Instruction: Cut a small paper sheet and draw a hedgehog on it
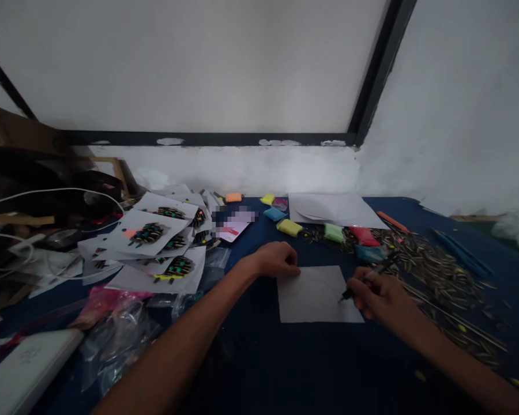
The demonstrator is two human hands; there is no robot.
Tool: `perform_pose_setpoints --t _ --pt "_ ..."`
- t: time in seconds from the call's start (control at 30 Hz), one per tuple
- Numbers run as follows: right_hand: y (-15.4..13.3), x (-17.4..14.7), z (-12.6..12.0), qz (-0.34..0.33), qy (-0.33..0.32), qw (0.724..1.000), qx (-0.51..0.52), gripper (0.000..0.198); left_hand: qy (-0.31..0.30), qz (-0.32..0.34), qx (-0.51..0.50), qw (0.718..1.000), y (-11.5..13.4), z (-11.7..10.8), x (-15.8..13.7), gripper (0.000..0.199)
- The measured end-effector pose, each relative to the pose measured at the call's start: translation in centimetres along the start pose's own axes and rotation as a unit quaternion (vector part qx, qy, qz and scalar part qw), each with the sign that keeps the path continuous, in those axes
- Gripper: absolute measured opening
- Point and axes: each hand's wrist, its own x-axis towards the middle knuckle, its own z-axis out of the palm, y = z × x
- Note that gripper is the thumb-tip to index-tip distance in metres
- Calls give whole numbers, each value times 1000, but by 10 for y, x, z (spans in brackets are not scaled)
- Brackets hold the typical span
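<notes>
A sheet of white paper (311, 308) lies on the dark blue table surface in front of me. A faint curved line shows on its upper part. My left hand (279, 259) rests at the sheet's upper left corner, its fingers curled in and touching the paper. Between the fingers of my right hand (374, 291) is a black pen (383, 264), held slanted. The pen's tip is at the right part of the sheet; whether it touches the paper I cannot tell.
Small dark slender pieces (436, 276) spread at the right. Coloured packets, including a yellow one (289, 227), lie behind the sheet near more white paper (333, 208). Decorated cards (147, 230) pile up at the left, with clear plastic bags (121, 334) and a white box (30, 369) nearer.
</notes>
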Motion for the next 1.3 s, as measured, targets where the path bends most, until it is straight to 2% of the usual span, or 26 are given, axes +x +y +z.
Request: perform_pose_setpoints --t 0.17,0.33,0.53,0.73,1.0,1.3 --pt "-7 -3 2 -24 16 999 16 43 3 5 4 1000 -1 0 0 17" --pt "-18 -8 16 -34 -27 996 77 45 -1 -1 5 1000 -1 0 0 19" --pt "-21 -2 39 -64 -61 991 103 33 3 -3 13 1000 -1 1 1 20" --pt "-26 2 51 -74 -90 985 127 26 4 5 20 1000 -6 3 4 21" --pt "-26 4 56 -68 -92 980 161 26 5 3 24 1000 -5 2 3 22" --pt "-32 5 55 -62 -91 984 137 25 10 -2 26 1000 -4 2 3 20"
